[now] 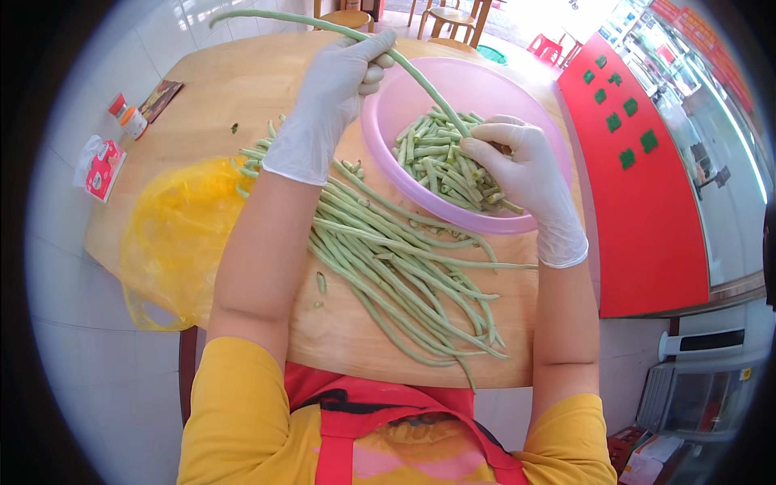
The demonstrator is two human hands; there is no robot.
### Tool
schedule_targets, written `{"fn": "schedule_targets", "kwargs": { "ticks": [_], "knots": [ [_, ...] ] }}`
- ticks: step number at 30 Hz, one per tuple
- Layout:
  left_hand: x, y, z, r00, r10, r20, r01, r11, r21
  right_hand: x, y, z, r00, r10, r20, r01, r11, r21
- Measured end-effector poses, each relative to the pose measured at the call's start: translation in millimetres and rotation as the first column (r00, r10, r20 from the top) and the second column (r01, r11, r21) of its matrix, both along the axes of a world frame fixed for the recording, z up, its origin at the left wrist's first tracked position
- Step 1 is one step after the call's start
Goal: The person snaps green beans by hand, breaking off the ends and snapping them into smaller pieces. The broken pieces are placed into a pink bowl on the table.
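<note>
A long green yardlong bean [427,89] is stretched between my two hands, both in thin white gloves. My left hand [344,79] grips it along its length, and its far end sticks out to the upper left. Over the pink plastic basin [397,182], my right hand [515,154] pinches the bean's lower end. Inside the basin lies a heap of short cut bean pieces [433,163], partly hidden behind my right hand. A bundle of whole long beans [388,273] spreads across the wooden table [339,339] in front of me, passing beneath my left forearm.
A yellow plastic bag [182,230] lies at the table's left. Beyond it are a tissue pack [105,167] and small capped bottles [133,121]. Bean scraps [321,283] dot the tabletop. A red panel [642,212] of a counter stands to the right; stools [448,18] are behind the table.
</note>
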State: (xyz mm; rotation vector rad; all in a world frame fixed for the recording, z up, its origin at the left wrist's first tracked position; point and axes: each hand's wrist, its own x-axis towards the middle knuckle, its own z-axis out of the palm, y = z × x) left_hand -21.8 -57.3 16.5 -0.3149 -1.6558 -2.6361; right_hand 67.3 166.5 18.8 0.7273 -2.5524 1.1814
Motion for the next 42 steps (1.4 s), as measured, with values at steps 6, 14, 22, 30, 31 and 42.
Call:
{"fn": "schedule_targets", "kwargs": {
  "ticks": [6, 14, 22, 30, 31, 42],
  "knots": [
    [-8.0, -5.7, -6.1, 0.988, -0.03, 0.152, 0.026, 0.999, 0.031, -1.1, 2.0, 5.1, 0.954, 0.23, -0.193, -0.222, 0.973, 0.06],
    [-3.1, -9.9, -1.3, 0.999, 0.009, -0.045, -0.012, 0.997, -0.08, 1.8, 19.6, 13.9, 0.982, 0.039, -0.185, -0.019, 0.994, 0.108],
    [23.3, 24.7, 2.5, 0.976, -0.184, -0.115, 0.177, 0.982, -0.062, -1.7, 3.1, -2.1, 0.994, -0.021, 0.11, 0.035, 0.991, -0.131],
    [-0.9, 4.3, -2.6, 0.988, -0.092, 0.127, 0.084, 0.994, 0.065, 3.3, 0.5, 6.5, 0.96, 0.157, -0.234, -0.181, 0.979, -0.088],
    [-8.6, 0.8, -7.8, 0.985, -0.063, 0.159, 0.047, 0.994, 0.104, 4.1, 0.9, 7.3, 0.945, 0.196, -0.261, -0.227, 0.969, -0.095],
    [29.7, 27.4, 3.7, 0.968, -0.238, -0.079, 0.232, 0.969, -0.085, -0.5, 0.2, -1.7, 0.992, -0.029, 0.122, 0.054, 0.976, -0.21]
  ]
}}
